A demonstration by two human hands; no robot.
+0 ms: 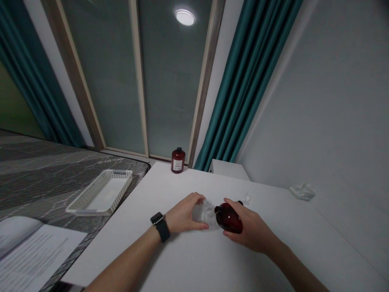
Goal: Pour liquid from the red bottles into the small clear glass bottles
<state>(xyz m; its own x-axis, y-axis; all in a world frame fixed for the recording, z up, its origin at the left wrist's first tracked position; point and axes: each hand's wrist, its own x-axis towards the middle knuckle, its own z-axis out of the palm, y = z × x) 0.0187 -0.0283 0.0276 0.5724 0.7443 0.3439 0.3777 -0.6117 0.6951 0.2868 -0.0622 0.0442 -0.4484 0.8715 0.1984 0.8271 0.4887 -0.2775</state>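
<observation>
- The left hand (184, 215) grips a clear bottle (199, 213) between thumb and fingers, over the white table (182, 263).
- The right hand (255, 229) is wrapped around a dark red bottle (227, 219), tilted just right of the clear bottle, its neck toward it; whether the two touch, I cannot tell.
- The step in hand looks like pouring from the red bottle; any flow is too small to make out.
- The next move seems to call for steady grips, the two mouths lined up and a gentle tilt, to avoid spills.
- Well beyond the clear bottle, a second red bottle (178, 161) stands upright, its black top on.
- Well left of the clear bottle are a white basket (107, 211) and an open book (42, 255).
</observation>
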